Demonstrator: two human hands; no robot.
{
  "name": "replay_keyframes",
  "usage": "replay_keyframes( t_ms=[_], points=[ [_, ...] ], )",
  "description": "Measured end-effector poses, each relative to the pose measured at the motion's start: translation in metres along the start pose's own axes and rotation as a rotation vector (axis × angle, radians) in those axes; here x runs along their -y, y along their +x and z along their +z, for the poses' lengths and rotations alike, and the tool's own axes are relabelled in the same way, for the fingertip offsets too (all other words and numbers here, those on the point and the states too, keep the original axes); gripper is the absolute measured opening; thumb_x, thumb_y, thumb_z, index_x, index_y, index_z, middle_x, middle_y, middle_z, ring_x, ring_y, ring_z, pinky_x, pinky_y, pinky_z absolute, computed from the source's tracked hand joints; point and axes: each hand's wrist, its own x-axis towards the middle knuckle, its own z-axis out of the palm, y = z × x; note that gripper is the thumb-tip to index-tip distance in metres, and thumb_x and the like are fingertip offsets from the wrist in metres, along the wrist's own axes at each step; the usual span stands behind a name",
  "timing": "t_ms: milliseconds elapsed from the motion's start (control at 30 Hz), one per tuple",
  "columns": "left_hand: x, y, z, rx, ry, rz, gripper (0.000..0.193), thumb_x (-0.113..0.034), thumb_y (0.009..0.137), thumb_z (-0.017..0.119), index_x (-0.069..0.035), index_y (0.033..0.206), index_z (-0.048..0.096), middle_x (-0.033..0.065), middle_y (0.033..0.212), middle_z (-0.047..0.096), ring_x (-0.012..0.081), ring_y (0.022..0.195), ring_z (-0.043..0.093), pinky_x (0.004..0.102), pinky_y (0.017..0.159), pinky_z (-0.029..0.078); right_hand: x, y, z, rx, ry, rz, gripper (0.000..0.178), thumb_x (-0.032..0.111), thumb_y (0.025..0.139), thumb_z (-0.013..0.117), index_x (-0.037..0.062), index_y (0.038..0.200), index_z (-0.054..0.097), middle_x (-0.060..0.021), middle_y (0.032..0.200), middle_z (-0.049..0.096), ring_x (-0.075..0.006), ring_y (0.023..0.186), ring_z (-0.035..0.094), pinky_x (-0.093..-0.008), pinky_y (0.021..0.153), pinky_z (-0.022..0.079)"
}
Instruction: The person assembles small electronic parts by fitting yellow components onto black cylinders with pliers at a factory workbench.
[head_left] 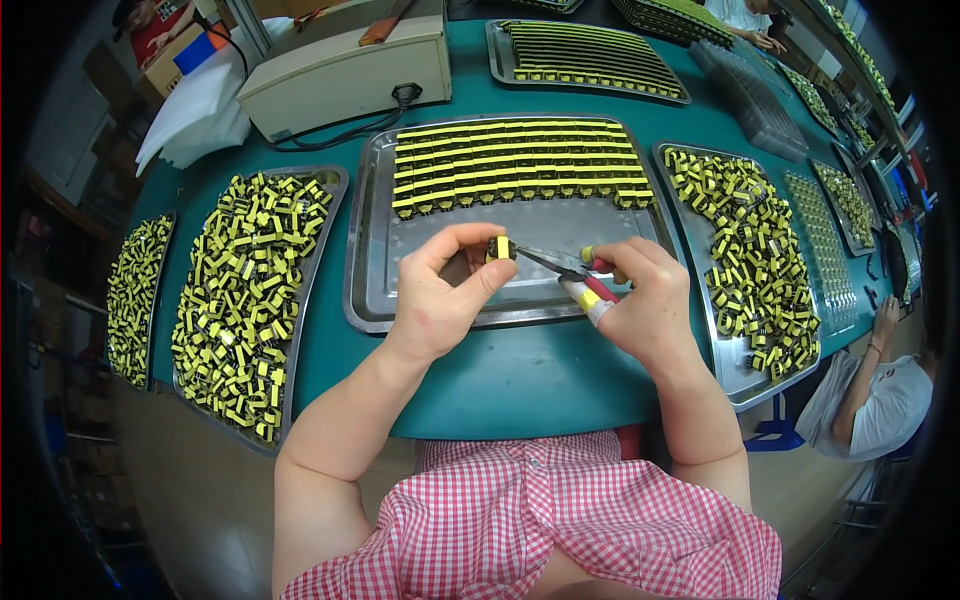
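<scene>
Between thumb and forefinger my left hand pinches a small transformer, black with a yellow tape band. My right hand grips red-handled pliers, whose pointed jaws reach to the right side of the transformer. Whether the jaw tips touch it is too small to tell. Tape is wrapped around fingers of my right hand. Both hands are above the front part of a metal tray. Neat rows of like transformers fill that tray's far half.
Metal trays heaped with loose transformers stand at left and right. A beige box-shaped device with a black cable sits at the back left. Another filled tray lies behind. A person in a white shirt sits at right.
</scene>
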Motion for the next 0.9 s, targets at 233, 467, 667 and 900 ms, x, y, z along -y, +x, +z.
replay_keyframes(
  t_ms=[233, 467, 667, 900],
  points=[
    [0.002, 0.001, 0.002, -0.03, 0.055, -0.014, 0.028, -0.006, 0.076, 0.068, 0.003, 0.101, 0.059, 0.0026, 0.084, 0.059, 0.0078, 0.076, 0.053, 0.0215, 0.069, 0.044, -0.001, -0.002, 0.0, 0.008, -0.015, 0.02, 0.027, 0.007, 0.056, 0.078, 0.0031, 0.079, 0.063, -0.0072, 0.071, 0.06, -0.0201, 0.062, 0.06, -0.029, 0.055, 0.049],
    [0.004, 0.002, 0.003, -0.042, -0.062, -0.054, 0.028, -0.007, 0.077, 0.068, 0.003, 0.101, 0.059, 0.0014, 0.08, 0.058, 0.0067, 0.072, 0.052, 0.0205, 0.065, 0.044, 0.001, -0.002, 0.002, -0.013, -0.04, 0.011, 0.027, 0.008, 0.057, 0.078, 0.0034, 0.079, 0.064, -0.0073, 0.071, 0.06, -0.0201, 0.063, 0.06, -0.0297, 0.056, 0.049],
    [0.011, 0.003, 0.003, -0.011, -0.344, -0.116, 0.027, -0.009, 0.083, 0.062, 0.003, 0.107, 0.056, 0.007, 0.091, 0.061, 0.0128, 0.077, 0.058, 0.0254, 0.069, 0.048, -0.004, -0.001, 0.01, 0.006, 0.04, 0.012, 0.029, 0.013, 0.06, 0.079, 0.0027, 0.081, 0.062, -0.0081, 0.071, 0.06, -0.0216, 0.063, 0.06, -0.0301, 0.056, 0.049],
    [0.011, 0.005, -0.002, 0.084, -0.592, -0.195, 0.03, -0.012, 0.088, 0.057, 0.001, 0.114, 0.052, 0.0116, 0.107, 0.059, 0.0163, 0.087, 0.058, 0.0287, 0.075, 0.049, -0.001, -0.002, 0.011, 0.022, 0.075, 0.017, 0.031, 0.015, 0.062, 0.079, 0.002, 0.083, 0.06, -0.0089, 0.073, 0.059, -0.0233, 0.064, 0.059, -0.0313, 0.056, 0.047]
  ],
)
